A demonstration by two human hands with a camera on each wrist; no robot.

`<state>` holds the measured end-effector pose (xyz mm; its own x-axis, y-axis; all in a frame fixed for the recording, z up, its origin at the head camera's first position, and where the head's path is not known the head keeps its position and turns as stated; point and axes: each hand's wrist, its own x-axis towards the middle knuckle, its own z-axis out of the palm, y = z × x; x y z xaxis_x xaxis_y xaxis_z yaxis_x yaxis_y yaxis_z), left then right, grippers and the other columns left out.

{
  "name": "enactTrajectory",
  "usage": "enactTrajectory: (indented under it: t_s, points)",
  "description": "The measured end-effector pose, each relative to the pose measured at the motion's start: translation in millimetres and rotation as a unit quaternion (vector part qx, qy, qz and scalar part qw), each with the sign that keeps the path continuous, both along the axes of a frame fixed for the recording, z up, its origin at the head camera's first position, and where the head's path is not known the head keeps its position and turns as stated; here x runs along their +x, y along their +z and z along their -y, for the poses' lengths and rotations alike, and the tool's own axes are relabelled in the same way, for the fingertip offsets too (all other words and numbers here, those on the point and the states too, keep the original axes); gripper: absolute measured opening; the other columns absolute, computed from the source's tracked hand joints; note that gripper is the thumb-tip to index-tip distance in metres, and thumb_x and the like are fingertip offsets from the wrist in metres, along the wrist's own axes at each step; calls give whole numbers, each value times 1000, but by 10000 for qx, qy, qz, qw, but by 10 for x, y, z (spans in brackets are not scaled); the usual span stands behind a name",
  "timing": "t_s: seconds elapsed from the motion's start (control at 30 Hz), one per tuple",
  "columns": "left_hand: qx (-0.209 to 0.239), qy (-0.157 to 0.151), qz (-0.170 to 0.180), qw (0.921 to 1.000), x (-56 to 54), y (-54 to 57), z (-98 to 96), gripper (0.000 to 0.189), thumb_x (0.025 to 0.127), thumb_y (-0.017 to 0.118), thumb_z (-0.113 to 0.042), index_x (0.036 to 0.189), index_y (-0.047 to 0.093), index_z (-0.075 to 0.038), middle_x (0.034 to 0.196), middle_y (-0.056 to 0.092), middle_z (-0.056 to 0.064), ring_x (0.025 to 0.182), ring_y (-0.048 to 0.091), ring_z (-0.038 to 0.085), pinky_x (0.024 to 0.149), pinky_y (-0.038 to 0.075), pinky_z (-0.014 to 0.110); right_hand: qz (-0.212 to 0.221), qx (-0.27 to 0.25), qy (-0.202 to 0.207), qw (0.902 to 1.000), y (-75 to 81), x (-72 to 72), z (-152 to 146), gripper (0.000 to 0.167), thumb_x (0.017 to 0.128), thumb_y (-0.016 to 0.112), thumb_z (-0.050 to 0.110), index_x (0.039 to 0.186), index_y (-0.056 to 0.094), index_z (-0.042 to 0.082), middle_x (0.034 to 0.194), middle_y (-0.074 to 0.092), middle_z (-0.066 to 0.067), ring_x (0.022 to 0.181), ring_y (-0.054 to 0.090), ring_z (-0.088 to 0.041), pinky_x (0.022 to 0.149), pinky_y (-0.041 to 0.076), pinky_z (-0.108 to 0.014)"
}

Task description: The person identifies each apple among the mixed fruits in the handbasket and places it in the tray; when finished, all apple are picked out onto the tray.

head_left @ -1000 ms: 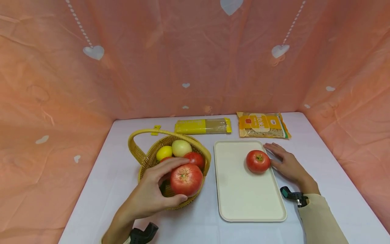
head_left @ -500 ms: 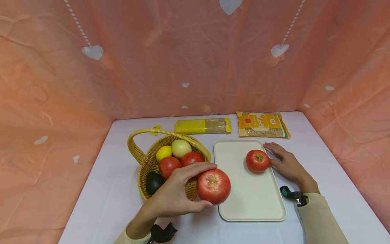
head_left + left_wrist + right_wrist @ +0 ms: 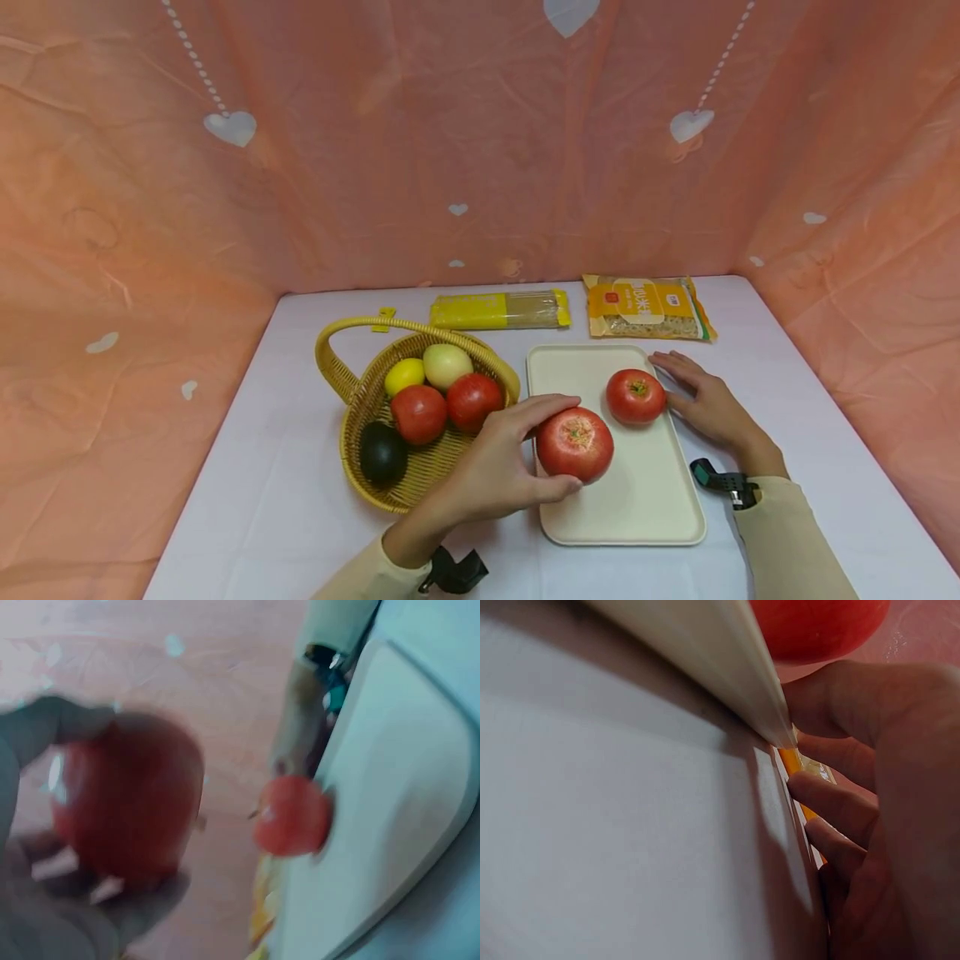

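Note:
In my left hand [image 3: 502, 462] is a red apple [image 3: 575, 445], gripped between the thumb below and the fingers above, over the left part of the cream tray [image 3: 600, 508]. The left wrist view shows this apple [image 3: 131, 799] large, with fingers on both sides. A second red apple [image 3: 636, 397] sits on the tray near its right edge. My right hand [image 3: 712, 408] rests beside that edge, fingers extended. In the right wrist view its thumb [image 3: 825, 701] lies right at the tray's rim [image 3: 769, 697], just below the apple.
Left of the tray stands a wicker basket [image 3: 352, 467] with a tall handle. It holds two red fruits [image 3: 418, 414], a yellow lemon [image 3: 405, 377], a pale green fruit [image 3: 447, 367] and a dark avocado [image 3: 383, 454]. Behind lie a noodle packet [image 3: 498, 310] and an orange bag [image 3: 648, 308].
My left hand has carried the apple rightward from over the basket to over the tray, uncovering the basket's fruit. My right hand has stayed by the tray's edge.

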<state>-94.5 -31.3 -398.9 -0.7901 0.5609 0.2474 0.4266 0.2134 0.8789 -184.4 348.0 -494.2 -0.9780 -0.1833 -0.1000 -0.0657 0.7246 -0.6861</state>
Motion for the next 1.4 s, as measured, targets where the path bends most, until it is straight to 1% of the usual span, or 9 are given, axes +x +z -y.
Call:
enactTrajectory:
  t_s: [0.13, 0.33, 0.43, 0.63, 0.87, 1.07, 1.3, 1.37, 1.4]
  points:
    - [-71, 662, 42, 9978, -5, -106, -207, 75, 81, 93, -15, 151, 64, -11, 148, 69, 4, 129, 68, 14, 109, 57, 30, 32, 7, -11, 10000, -13, -4, -10, 68, 105, 71, 29, 168, 46, 17, 178, 33, -20, 168, 15, -49, 122, 20, -85]
    - [-301, 1545, -96, 9875, -57, -292, -478, 76, 81, 94, -17, 150, 64, -11, 146, 69, 6, 127, 70, 21, 109, 58, 36, 64, 35, 0, 10000, -7, -10, -6, 69, 105, 71, 29, 168, 46, 18, 178, 33, -20, 168, 15, -49, 122, 19, -85]
    - [-353, 1808, 26, 9829, -94, -355, -582, 75, 82, 93, -18, 151, 63, -11, 148, 68, 8, 128, 69, 26, 110, 58, 43, 42, 43, 12, 10000, 0, -14, -5, 69, 105, 71, 27, 168, 46, 17, 178, 33, -20, 168, 15, -50, 122, 19, -85]
    - [-379, 2253, 419, 9727, -261, -528, -730, 74, 83, 92, -14, 151, 63, -7, 150, 66, 13, 131, 65, 36, 112, 55, 53, 49, 78, 15, 10000, -4, -28, -2, 68, 105, 71, 28, 168, 46, 18, 178, 33, -20, 168, 15, -50, 123, 19, -84]
    - [-231, 2464, 781, 9658, -446, -708, -849, 77, 84, 92, -10, 154, 59, -7, 152, 62, 12, 135, 63, 34, 114, 55, 51, -4, 41, 38, 10000, -6, -16, -14, 67, 105, 71, 24, 167, 47, 17, 176, 35, -21, 167, 16, -50, 123, 20, -84]
    - [-221, 2341, 858, 9682, -510, -798, -899, 79, 89, 89, -10, 160, 52, -9, 158, 57, 11, 140, 62, 30, 119, 52, 49, -67, 82, 70, 9999, -8, -23, -17, 67, 105, 71, 22, 167, 48, 16, 176, 37, -21, 167, 17, -50, 123, 20, -84]
    - [-378, 2110, 676, 9744, -487, -757, -884, 90, 92, 88, -14, 168, 40, -5, 170, 44, 17, 152, 51, 33, 127, 44, 50, 41, 57, 38, 10000, 14, -26, -1, 67, 105, 70, 25, 167, 47, 17, 177, 33, -20, 167, 16, -50, 122, 19, -85]
    - [-531, 2112, 517, 9746, -458, -718, -869, 89, 92, 88, -15, 167, 41, -5, 171, 42, 18, 155, 47, 35, 128, 42, 51, 85, 46, 20, 10000, 20, -22, -1, 67, 105, 70, 26, 167, 47, 17, 178, 32, -20, 167, 15, -50, 122, 19, -85]
    - [-614, 2107, 350, 9750, -442, -698, -857, 88, 92, 88, -15, 166, 42, -4, 170, 43, 19, 156, 46, 36, 128, 42, 51, 93, 34, 8, 10000, 24, -19, -1, 67, 105, 70, 25, 167, 47, 17, 178, 32, -20, 167, 15, -50, 122, 19, -85]
